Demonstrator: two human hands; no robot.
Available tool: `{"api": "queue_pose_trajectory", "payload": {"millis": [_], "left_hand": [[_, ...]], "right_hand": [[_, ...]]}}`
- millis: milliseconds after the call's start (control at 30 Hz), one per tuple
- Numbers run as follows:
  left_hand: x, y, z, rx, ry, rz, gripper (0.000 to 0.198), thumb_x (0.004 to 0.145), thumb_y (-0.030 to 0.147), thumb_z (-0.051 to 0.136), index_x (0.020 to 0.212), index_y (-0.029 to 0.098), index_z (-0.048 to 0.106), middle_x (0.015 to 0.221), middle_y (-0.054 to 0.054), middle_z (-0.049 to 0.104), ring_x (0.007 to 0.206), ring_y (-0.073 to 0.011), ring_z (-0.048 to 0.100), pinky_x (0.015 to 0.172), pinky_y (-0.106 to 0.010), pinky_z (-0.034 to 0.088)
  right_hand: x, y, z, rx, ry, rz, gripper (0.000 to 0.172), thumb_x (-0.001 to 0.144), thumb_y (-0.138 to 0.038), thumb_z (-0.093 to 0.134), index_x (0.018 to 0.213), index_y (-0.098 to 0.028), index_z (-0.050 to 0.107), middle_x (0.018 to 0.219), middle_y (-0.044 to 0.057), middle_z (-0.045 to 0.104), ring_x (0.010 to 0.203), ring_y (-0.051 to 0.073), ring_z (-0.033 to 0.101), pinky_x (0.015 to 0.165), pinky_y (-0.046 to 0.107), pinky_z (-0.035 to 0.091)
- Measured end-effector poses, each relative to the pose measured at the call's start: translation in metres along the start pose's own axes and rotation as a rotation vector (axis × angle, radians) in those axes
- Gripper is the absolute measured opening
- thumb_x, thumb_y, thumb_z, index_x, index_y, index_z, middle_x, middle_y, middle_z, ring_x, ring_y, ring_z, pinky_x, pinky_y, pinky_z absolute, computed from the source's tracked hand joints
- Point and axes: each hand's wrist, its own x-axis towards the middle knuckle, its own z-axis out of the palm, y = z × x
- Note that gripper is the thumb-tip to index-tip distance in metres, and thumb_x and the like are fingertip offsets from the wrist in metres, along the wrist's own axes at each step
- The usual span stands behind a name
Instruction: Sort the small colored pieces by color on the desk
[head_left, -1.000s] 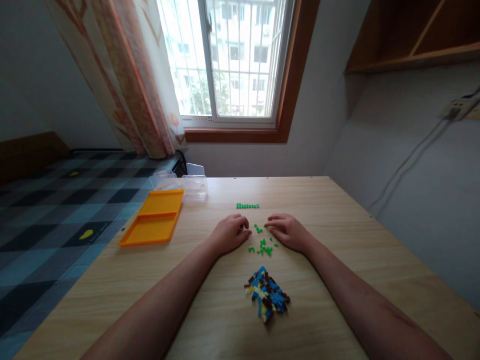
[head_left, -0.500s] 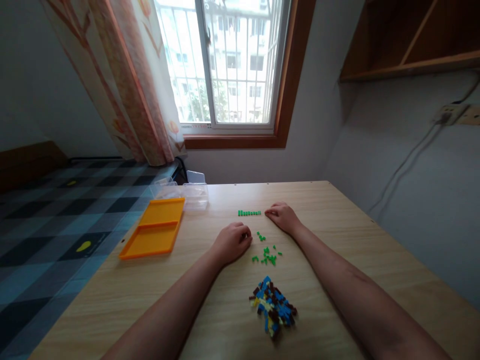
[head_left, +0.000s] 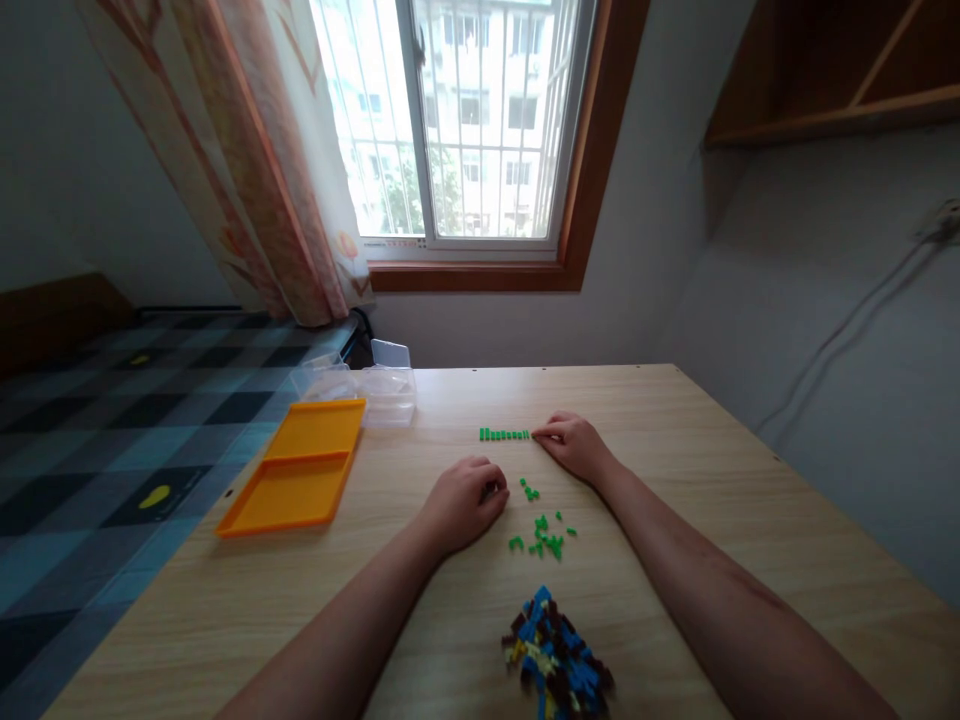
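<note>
A short row of small green toy bricks point(head_left: 504, 435) lies across the far middle of the wooden table. At its right end is my right hand point(head_left: 574, 443), thumb and finger pinched together beside the last brick; anything between the tips is too small to make out. My left hand point(head_left: 466, 503) rests on the table nearer to me, its fingers curled in and what they may hold hidden. To the right of it, loose green bricks point(head_left: 547, 540) lie scattered, with a few more point(head_left: 531, 493) closer to the row.
A mixed heap of blue, brown and yellow bricks point(head_left: 559, 655) lies near me. On the left are an orange two-part tray point(head_left: 289, 492) and clear plastic boxes point(head_left: 388, 395). A checked bed point(head_left: 67, 440) adjoins the table point(head_left: 420, 640); a window stands behind.
My right fingertips are slightly closer to the end of the green row. My left hand stays curled in about the same place. The whole view has shifted a little.
</note>
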Motion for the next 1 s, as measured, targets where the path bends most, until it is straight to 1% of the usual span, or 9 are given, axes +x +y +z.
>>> {"api": "queue_pose_trajectory", "payload": {"millis": [267,467,667,867,1000], "left_hand": [[0.0002,0.002,-0.0019,0.002,-0.017,-0.015,0.008,0.084,0.022,0.059,0.078,0.019,0.063,0.081,-0.003,0.062,0.08,-0.0173,0.055,0.071,-0.028,0.04],[0.0003,0.0009,-0.0014,0.008,-0.017,-0.014,0.009,0.085,0.023,0.059,0.079,0.019,0.064,0.081,-0.003,0.062,0.079,-0.0172,0.055,0.071,-0.028,0.04],[0.0005,0.0013,-0.0013,0.005,-0.021,-0.018,0.008,0.084,0.022,0.058,0.079,0.019,0.064,0.08,-0.003,0.062,0.079,-0.0173,0.055,0.071,-0.028,0.04],[0.0007,0.0014,-0.0012,0.008,-0.018,-0.012,0.008,0.084,0.022,0.059,0.078,0.02,0.064,0.08,-0.003,0.061,0.08,-0.0173,0.055,0.07,-0.028,0.04],[-0.0004,0.0011,-0.0004,0.009,-0.015,-0.012,0.009,0.084,0.023,0.059,0.078,0.02,0.064,0.08,-0.002,0.062,0.08,-0.0171,0.055,0.071,-0.028,0.04]], "right_hand": [[-0.0005,-0.0003,0.0013,0.028,0.007,0.024,0.018,0.09,-0.019,0.063,0.096,-0.023,0.08,0.086,0.006,0.07,0.079,0.018,0.063,0.074,0.029,0.048],[-0.0001,-0.0006,0.0012,0.006,-0.017,0.049,0.017,0.09,-0.021,0.064,0.095,-0.023,0.08,0.084,0.005,0.069,0.08,0.018,0.063,0.077,0.03,0.048],[0.0002,-0.0005,0.0015,-0.013,-0.03,0.049,0.017,0.091,-0.023,0.064,0.095,-0.024,0.081,0.083,0.005,0.07,0.078,0.018,0.063,0.076,0.029,0.048],[-0.001,-0.0018,0.001,-0.034,-0.029,0.061,0.018,0.091,-0.024,0.063,0.097,-0.026,0.08,0.086,0.004,0.071,0.08,0.018,0.064,0.076,0.029,0.048],[-0.002,-0.0023,0.0004,-0.021,-0.014,0.073,0.019,0.09,-0.022,0.063,0.098,-0.025,0.08,0.089,0.004,0.07,0.079,0.017,0.064,0.074,0.028,0.047]]}}
